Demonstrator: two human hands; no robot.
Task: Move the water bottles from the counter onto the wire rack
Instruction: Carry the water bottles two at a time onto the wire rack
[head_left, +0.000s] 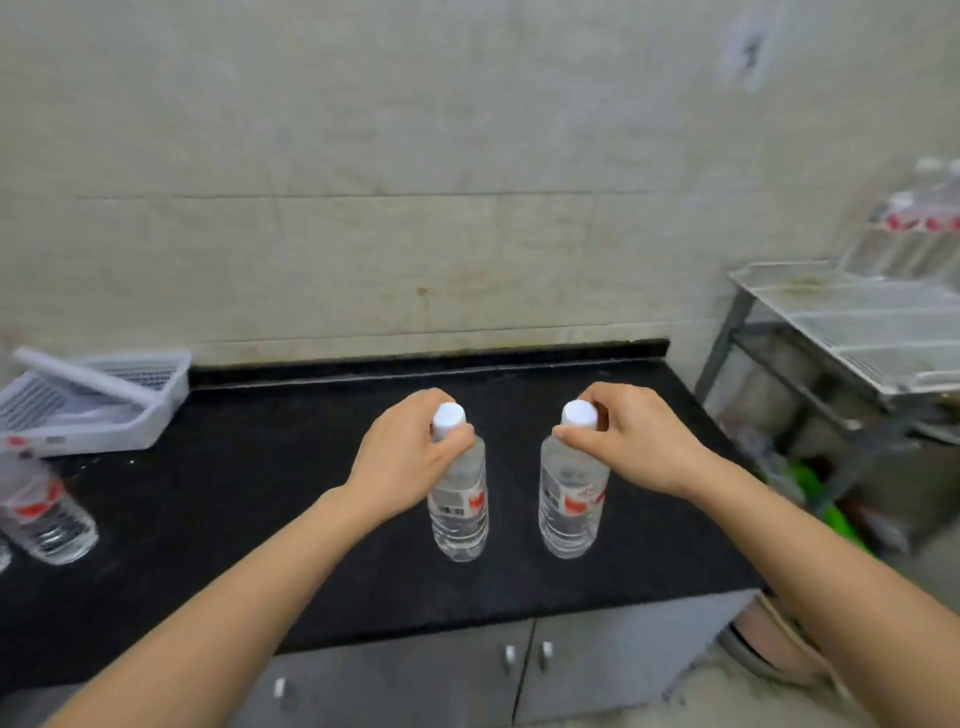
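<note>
Two clear water bottles with white caps and red-and-white labels stand upright on the black counter (260, 467). My left hand (402, 460) grips the neck of the left bottle (460, 512) just under its cap. My right hand (631, 441) pinches the neck of the right bottle (571, 512) the same way. Another bottle (44, 512) stands at the counter's left edge. The wire rack (862, 332) is to the right, past the counter's end, with several bottles (924, 223) at its far back.
A white slatted plastic basket (98, 400) with a lid propped in it sits at the counter's back left. Grey cabinet doors (519, 670) are below the counter. Clutter, some of it green, lies on the floor under the rack.
</note>
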